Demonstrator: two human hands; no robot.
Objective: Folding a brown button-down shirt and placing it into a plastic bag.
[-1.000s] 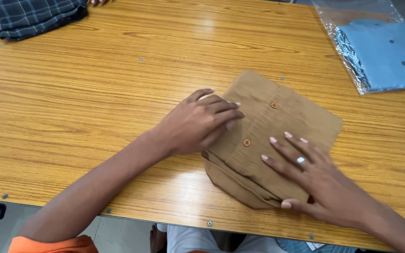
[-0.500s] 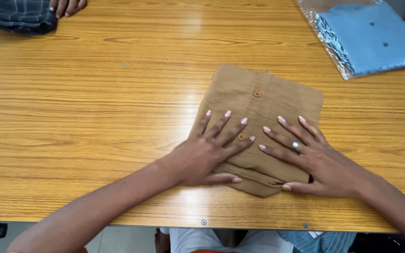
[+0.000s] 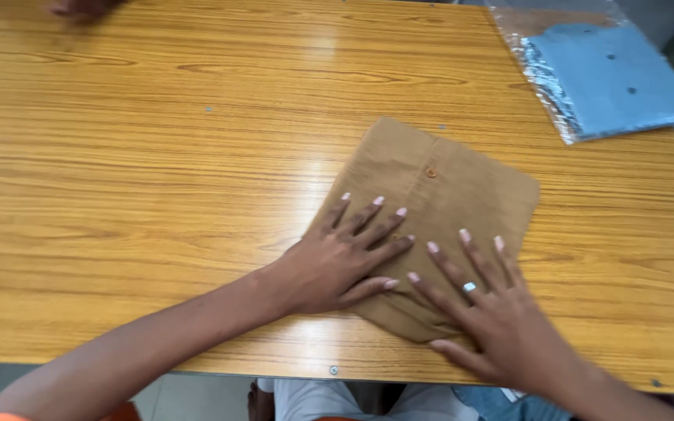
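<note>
Head view: my left hand (image 3: pixel 329 261) flat, fingers spread, pressing near-left part of folded tan button-front shirt (image 3: pixel 446 187) on wooden table (image 3: pixel 157 171). My right hand (image 3: pixel 493 320) flat, open, on shirt's near edge, gripping nothing. Bagged blue shirt (image 3: pixel 618 78) well beyond tan shirt, far right.

This looks like a garment packing workroom. A folded brown shirt (image 3: pixel 438 218) lies on a broad wooden table (image 3: pixel 157 171). Nearby sits a blue shirt in a clear plastic bag (image 3: pixel 610 78).
</note>
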